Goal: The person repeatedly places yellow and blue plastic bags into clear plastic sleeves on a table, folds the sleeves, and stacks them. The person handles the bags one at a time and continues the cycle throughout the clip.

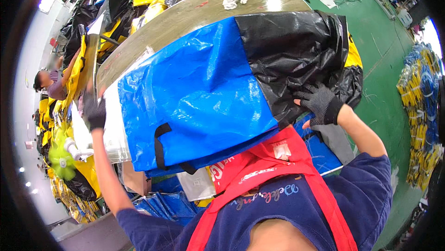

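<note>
A large bag of shiny woven plastic, with a blue part (199,93) and a black part (292,42), lies flat across the table (185,19) in front of me. A black strap handle (160,146) hangs at its near left edge. My right hand (320,105), in a black fingertip-free glove, rests on the black part with its fingers spread. On the far left, my gloved left hand (95,109) is beside the bag's left edge, over white sheeting (113,126). Motion smears its fingers, so their closing cannot be read.
A crumpled white cloth (235,1) lies on the table's far part. Yellow and black bags are heaped behind it. A green fan (61,156) stands at left, with a co-worker (53,84) beyond. Bundled straps (419,116) are stacked at right on the green floor (384,75).
</note>
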A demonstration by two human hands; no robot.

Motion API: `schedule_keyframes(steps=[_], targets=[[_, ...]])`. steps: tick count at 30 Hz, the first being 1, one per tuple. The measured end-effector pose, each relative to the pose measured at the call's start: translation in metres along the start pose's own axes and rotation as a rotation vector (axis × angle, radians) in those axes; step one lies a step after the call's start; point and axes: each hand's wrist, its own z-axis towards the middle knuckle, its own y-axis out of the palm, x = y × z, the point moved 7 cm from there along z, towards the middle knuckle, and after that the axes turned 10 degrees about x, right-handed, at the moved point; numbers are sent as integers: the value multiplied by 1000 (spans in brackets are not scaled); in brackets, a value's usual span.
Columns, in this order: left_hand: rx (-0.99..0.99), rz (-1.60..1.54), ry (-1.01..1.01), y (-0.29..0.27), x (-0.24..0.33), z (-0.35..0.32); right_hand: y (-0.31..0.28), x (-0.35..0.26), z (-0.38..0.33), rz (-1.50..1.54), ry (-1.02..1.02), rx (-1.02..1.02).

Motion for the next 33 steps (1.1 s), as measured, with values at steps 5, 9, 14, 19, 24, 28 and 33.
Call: schedule_keyframes(steps=[5,9,14,19,24,28,33], targets=[[-78,-85,156,130,258,116,-106,62,56,88,418,711],[-415,-91,172,194,284,42,5,94,68,-218,562,425],[-645,216,-261,108,67,-157,30,109,61,-168,585,463],[-1021,495,-312,21,43,-222,-5,27,42,210,241,572],[-533,-204,-27,55,183,-57,64,-64,-4,167,89,546],[-404,-548,511,96,325,32,-54,-70,9,168,-97,608],[-448,-585,629,122,383,20,-86,26,152,-36,2,412]])
